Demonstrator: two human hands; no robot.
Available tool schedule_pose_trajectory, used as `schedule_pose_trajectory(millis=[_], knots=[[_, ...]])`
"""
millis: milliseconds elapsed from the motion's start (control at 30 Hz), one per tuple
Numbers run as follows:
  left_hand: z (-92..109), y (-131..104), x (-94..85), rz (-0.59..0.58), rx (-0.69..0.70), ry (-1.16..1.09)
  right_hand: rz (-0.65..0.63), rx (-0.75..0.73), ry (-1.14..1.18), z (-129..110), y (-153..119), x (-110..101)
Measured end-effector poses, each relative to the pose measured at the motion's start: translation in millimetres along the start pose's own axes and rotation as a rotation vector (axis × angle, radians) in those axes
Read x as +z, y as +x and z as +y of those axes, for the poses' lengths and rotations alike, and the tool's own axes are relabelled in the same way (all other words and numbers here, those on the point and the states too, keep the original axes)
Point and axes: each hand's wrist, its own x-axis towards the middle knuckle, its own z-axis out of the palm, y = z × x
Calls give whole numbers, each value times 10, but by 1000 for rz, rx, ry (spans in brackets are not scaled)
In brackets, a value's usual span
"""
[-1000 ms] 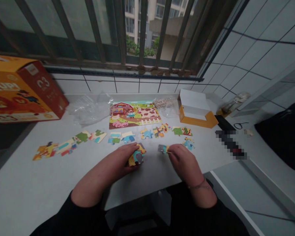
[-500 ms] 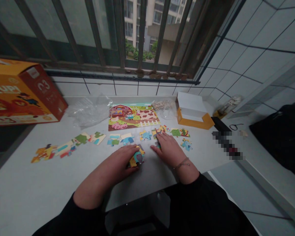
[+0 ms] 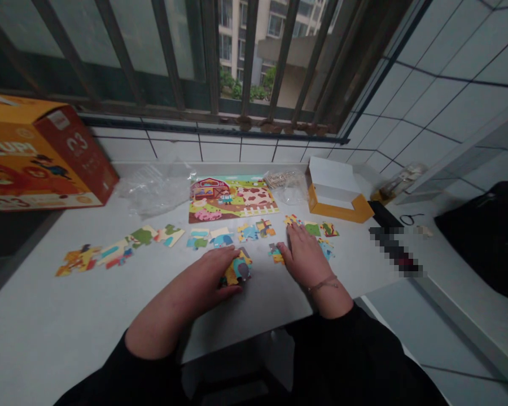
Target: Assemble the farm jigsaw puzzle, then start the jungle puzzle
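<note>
White tiled walls [image 3: 220,150] and a brown barred window [image 3: 211,62] back the smooth white bench [image 3: 110,316]. Colourful cardboard puzzle pieces [image 3: 221,238] form a ragged row, its long axis running left to right, just beyond the left hand [image 3: 218,265], which curls round a yellow-and-teal cardboard stack [image 3: 239,269], printed side showing. The right hand [image 3: 305,254], fingers loosely extended, touches a yellow-and-red piece [image 3: 290,219], thumb by a grey-teal-yellow piece [image 3: 275,254]

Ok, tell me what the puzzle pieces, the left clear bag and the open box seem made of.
Pieces: probably cardboard, perhaps thin wood; flat, printed, with interlocking tabs; finish unclear.
Bag: likely thin, glossy plastic; see-through, crumpled, with highlights.
Open box: probably card, smooth, fairly matt; thin walls, orange outside, white inside.
</note>
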Motion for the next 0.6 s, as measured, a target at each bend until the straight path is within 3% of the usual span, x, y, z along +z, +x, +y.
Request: schedule_pose_trajectory(millis=[67,200,300,467,533,600], knots=[[16,12,-17,7,28,-4,4,-94,52,-134,-174,12],[47,32,-45,29,65,-5,-110,-298,123,-332,-530,60],[60,39,-55,29,76,-4,-124,-225,103,-245,-634,67],[73,44,-61,31,47,-39,-48,-67,61,9,-587,55],[77,51,-64,25,31,-48,5,-93,71,-36,-597,58],[78,61,-67,10,24,-55,44,-226,119,-187,-642,64]])
